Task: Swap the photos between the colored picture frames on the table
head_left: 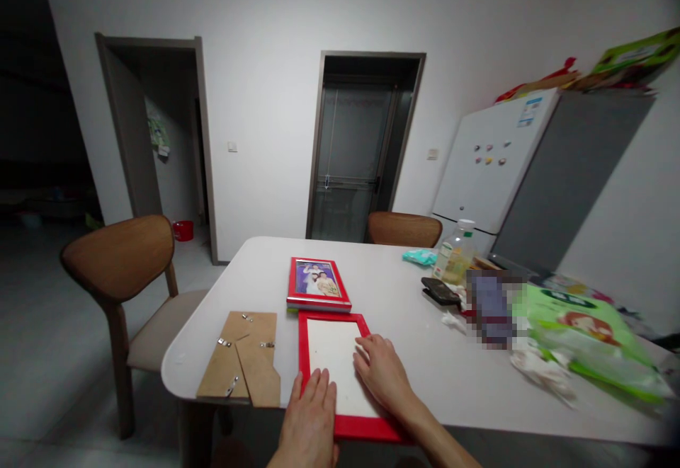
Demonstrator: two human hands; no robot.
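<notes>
A red picture frame lies at the table's front edge, with a white sheet inside its border. My left hand rests flat over the frame's lower left part, fingers stretched out and holding nothing. My right hand lies across the right border; its bent fingertips touch the sheet, with the fingers somewhat apart. To the left is a brown backing board with metal clips and a stand flap. Just beyond the frame, a second red frame holding a photo lies face up.
On the white table to the right are a bottle of yellowish liquid, a black object, crumpled tissues and a green package. Wooden chairs stand at the left and far sides.
</notes>
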